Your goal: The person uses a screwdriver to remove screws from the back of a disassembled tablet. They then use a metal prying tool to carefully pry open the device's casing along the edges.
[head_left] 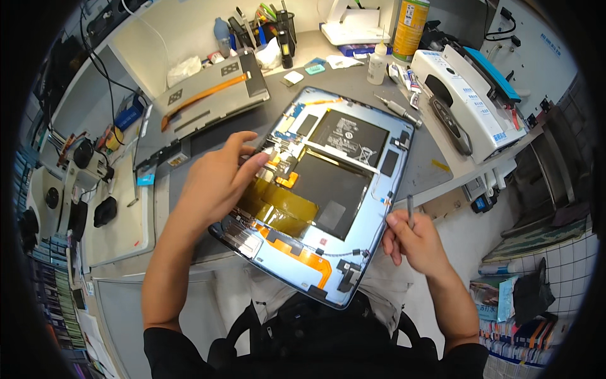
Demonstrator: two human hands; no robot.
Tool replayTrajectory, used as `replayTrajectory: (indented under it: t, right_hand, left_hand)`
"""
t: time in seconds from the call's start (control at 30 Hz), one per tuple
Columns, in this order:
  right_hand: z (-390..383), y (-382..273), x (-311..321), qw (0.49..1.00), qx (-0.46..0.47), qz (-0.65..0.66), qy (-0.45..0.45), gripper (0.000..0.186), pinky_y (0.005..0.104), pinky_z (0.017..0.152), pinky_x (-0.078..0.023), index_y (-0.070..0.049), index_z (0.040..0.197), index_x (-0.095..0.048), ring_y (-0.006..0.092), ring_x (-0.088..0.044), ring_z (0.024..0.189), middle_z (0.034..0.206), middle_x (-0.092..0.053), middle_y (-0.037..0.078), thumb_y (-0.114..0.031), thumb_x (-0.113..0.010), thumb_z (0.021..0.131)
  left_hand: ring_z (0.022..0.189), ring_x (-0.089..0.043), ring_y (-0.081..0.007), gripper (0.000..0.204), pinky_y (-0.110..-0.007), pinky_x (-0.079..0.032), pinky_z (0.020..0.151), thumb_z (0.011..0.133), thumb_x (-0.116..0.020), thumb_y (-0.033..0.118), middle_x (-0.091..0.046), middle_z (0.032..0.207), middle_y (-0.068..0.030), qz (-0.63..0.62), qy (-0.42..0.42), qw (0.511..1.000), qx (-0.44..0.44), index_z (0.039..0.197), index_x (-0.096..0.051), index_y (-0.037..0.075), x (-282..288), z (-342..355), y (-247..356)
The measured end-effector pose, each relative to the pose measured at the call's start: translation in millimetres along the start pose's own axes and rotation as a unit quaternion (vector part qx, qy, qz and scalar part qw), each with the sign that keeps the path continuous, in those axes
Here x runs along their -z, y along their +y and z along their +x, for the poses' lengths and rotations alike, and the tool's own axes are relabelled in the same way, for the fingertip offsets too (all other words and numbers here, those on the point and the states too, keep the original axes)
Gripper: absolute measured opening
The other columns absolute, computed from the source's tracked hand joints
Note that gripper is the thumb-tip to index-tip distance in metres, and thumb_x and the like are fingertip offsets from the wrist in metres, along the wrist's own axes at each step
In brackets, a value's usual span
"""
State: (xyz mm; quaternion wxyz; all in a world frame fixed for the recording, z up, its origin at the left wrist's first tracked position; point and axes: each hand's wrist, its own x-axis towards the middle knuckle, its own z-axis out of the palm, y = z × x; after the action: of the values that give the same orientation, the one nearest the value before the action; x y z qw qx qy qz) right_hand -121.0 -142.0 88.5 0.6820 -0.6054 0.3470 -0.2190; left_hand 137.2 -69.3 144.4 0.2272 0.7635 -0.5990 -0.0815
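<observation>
An opened tablet (385, 170) with a pale blue inner shell lies tilted before me, its near corner over the desk edge. Black battery packs (344, 136), orange ribbon cables (303, 256) and amber film (278, 211) show inside. My left hand (218, 174) is closed on the tablet's left edge, thumb over the circuit boards; its lower fingers are partly hidden. At the right edge, my right hand (413, 237) pinches a thin grey rod-like tool (410, 208) pointing up. Its fingertips are beside the tablet's rim; whether they touch it I cannot tell.
A grey metal panel (218, 104) with an orange strip stands behind left. Toward the back are a pen holder (274, 28), a dropper bottle (377, 66) and a yellow can (410, 28). At right lie a screwdriver-like tool (398, 108), a dark handheld tool (449, 123) and a white machine (470, 104).
</observation>
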Motion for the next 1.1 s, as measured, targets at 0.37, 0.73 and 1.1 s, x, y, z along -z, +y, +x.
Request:
replayTrajectory:
  t: [0.37,0.73,1.1]
  right_hand:
    - [14.3,-40.1,6.4,0.965,-0.076,-0.238,-0.074,0.03,0.0255,0.041,-0.04,0.004,0.072,-0.053,0.0132,-0.051,0.038,0.054,-0.056,0.008,-0.019,-0.04,0.087]
    - [5.4,-37.2,-1.4,0.938,0.034,-0.341,-0.051,0.016,0.0287,0.044,-0.04,-0.001,0.072,-0.052,0.0183,-0.054,0.046,0.055,-0.054,0.007,-0.013,-0.049,0.082]
    - [-42.2,-22.8,-12.1,0.842,0.249,-0.456,-0.144,0.016,0.0292,0.04,-0.039,-0.006,0.078,-0.055,0.0197,-0.051,0.049,0.058,-0.046,0.004,-0.017,-0.063,0.069]
  left_hand:
    - [0.109,-0.042,-0.0344,0.073,-0.04,-0.036,0.086,0.057,-0.072,0.041,-0.042,0.12,-0.0158,0.001,0.022,0.973,-0.229,0.115,-0.043,0.008,-15.4,-76.4,19.9]
    - [0.108,-0.043,-0.0318,0.063,-0.039,-0.035,0.079,0.064,-0.064,0.043,-0.047,0.116,-0.0121,-0.009,0.081,0.966,-0.246,0.113,-0.045,0.009,-50.5,-85.1,27.5]
    - [0.057,-0.053,-0.0137,0.032,-0.023,-0.037,0.046,0.059,-0.074,0.028,-0.057,0.07,-0.0006,-0.118,-0.001,0.945,-0.304,0.081,-0.061,0.009,-33.2,-106.2,45.4]
